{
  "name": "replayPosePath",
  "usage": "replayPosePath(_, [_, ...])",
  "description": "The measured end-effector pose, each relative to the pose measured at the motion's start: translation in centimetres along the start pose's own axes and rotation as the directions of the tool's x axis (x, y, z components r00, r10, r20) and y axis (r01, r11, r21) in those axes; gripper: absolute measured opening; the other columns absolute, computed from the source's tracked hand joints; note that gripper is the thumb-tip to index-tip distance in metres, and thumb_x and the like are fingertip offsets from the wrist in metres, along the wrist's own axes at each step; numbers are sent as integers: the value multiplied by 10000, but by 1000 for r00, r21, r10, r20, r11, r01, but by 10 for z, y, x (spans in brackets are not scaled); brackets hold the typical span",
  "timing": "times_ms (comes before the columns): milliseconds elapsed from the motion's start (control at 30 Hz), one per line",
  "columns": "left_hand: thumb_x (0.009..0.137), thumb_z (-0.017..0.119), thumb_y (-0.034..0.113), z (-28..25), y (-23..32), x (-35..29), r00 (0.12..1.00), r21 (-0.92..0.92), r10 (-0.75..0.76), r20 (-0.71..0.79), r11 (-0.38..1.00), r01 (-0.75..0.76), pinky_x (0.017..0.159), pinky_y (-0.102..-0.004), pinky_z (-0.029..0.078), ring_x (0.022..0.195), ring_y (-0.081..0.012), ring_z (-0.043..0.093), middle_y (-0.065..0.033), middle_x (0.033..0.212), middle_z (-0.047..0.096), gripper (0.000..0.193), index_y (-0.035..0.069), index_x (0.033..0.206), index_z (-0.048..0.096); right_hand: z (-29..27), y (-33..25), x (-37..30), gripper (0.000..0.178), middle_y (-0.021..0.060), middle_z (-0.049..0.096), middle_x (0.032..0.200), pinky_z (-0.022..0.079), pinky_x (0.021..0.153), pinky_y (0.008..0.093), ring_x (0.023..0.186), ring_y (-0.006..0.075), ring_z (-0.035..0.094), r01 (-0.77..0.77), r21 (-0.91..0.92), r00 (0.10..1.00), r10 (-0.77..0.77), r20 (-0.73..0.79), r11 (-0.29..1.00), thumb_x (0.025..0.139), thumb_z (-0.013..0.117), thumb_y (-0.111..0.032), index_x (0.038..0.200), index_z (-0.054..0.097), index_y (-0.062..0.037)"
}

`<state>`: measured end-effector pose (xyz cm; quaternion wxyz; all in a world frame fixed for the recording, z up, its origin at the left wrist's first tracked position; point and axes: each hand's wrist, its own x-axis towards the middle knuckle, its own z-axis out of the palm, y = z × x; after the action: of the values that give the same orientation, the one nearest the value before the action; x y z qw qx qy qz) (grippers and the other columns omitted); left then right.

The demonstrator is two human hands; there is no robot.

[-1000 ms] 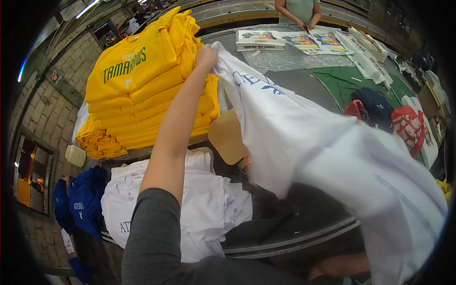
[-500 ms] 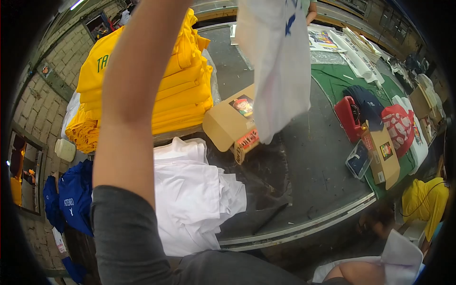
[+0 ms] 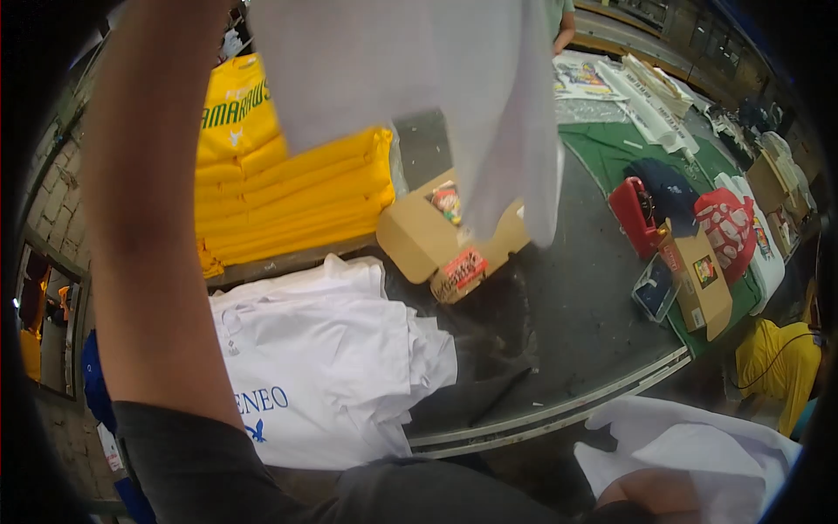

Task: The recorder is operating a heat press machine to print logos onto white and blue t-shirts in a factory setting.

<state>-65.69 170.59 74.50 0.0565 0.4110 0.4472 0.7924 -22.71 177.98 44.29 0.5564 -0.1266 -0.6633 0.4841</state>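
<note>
My bare left arm (image 3: 140, 227) reaches up past the top edge, so the left hand is out of the picture. Near it a white shirt (image 3: 502, 105) hangs down from the top, partly blurred, over the table. Below lies a stack of white shirts (image 3: 340, 341), the top one bearing blue lettering and a small blue emblem. At the lower right, part of my right arm (image 3: 655, 489) shows beside loose white cloth (image 3: 690, 445). The right hand's fingers are hidden.
Folded yellow shirts (image 3: 297, 201) are piled high behind the white stack. An open cardboard box (image 3: 415, 231) stands on the dark table (image 3: 585, 323). Rightward are a red case (image 3: 633, 214), another box (image 3: 705, 293) and a red patterned bag (image 3: 726, 231). A person's hand (image 3: 564, 35) shows far off.
My left arm has swung leftward. The hanging white shirt has spread out to the left, and the white stack's blue print has come into view. The cloth at lower right has spread wider.
</note>
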Motion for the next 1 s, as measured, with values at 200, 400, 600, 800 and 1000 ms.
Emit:
replayPosePath(200, [943,383,473,4,-5,7,990,-136,133,49,983,-125,703,-368,522,779,-190,605,-80,883,626,454,68,1023,571,-14,-15,2,437,211,542,1111,462,856,356,1002,271,561,46,15,995,-44,-87,999,787,470,-67,1185,442,113])
replayPosePath(400, [934,386,507,-15,-70,19,954,-123,238,180,968,-219,729,-340,516,749,-200,592,-67,843,613,472,80,1010,573,-12,-26,1,457,218,531,1136,452,876,360,1024,278,553,8,103,994,3,-109,995,784,464,-53,1206,423,116])
replayPosePath(600, [933,488,320,-6,-182,-131,921,-222,-387,39,896,386,729,-380,512,850,-187,595,-56,1000,607,326,70,1138,527,-15,-26,3,477,226,519,1162,442,897,365,1047,286,545,-23,87,987,36,-154,996,781,457,-39,1228,404,119])
replayPosePath(800, [900,517,339,-136,-275,-222,646,28,-736,-203,655,755,805,-368,505,909,-203,624,-88,1024,638,345,75,1117,563,-16,-41,-1,498,233,507,1187,433,917,369,1069,293,538,-24,141,980,51,-190,990,778,451,-25,1250,384,122])
replayPosePath(1000, [901,513,336,-100,-246,-299,936,779,-345,68,605,166,966,-334,389,1137,-227,497,-164,1177,554,452,-2,1200,527,-6,-51,-7,521,240,495,1212,423,937,374,1092,300,530,-59,144,973,89,-211,988,775,444,-11,1271,365,125])
